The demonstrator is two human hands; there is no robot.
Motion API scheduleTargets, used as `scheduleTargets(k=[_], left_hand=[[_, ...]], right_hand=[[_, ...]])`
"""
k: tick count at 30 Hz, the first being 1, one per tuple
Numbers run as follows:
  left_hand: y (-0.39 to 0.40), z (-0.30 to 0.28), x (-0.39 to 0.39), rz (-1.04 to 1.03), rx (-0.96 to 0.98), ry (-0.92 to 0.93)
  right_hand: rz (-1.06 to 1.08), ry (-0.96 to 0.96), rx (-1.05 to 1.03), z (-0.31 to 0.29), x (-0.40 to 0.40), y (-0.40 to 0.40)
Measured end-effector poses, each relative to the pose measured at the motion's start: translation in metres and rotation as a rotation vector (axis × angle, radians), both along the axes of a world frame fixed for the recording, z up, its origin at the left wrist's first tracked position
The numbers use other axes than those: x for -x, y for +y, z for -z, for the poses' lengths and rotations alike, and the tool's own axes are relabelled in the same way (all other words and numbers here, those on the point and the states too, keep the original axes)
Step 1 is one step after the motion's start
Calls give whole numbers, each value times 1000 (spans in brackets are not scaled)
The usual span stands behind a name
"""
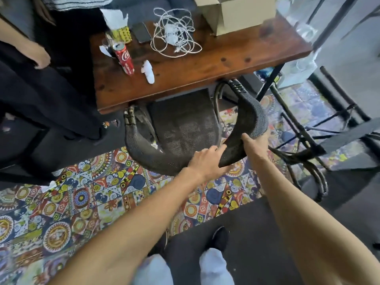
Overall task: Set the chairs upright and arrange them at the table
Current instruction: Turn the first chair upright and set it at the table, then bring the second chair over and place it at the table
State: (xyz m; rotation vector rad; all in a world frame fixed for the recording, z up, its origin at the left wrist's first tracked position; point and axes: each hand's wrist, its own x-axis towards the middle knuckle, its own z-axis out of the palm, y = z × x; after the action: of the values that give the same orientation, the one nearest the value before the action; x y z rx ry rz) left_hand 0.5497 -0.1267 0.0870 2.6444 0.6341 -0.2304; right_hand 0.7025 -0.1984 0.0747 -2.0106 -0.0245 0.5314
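A dark woven chair stands upright at the near edge of the wooden table, its seat partly tucked under the tabletop. Its curved backrest wraps round the seat towards me. My left hand grips the backrest near its middle. My right hand holds the backrest's right part. A second dark chair lies tipped over on the floor at the right, its thin legs sticking out.
On the table are a red soda can, a tangle of white cord, a cardboard box, crumpled tissue and a phone. Another person's hand and dark clothing are at the left. A patterned rug covers the floor.
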Motion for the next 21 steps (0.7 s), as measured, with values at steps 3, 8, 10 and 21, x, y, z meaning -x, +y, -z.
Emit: scheduleTargets(k=[3,8,10,21], left_hand=[[15,6,20,31,-28,-37],[14,6,23,43,-69,-17],[16,4,22,38,-55,12],[-52,-27,-105,-17,146,-225]], right_hand=[[43,-3,4,2,-5,3],[48,18,47,7,-7,7],[-9,9,140,5,-8,7],[-277,-116,154,-32,-48,-62]])
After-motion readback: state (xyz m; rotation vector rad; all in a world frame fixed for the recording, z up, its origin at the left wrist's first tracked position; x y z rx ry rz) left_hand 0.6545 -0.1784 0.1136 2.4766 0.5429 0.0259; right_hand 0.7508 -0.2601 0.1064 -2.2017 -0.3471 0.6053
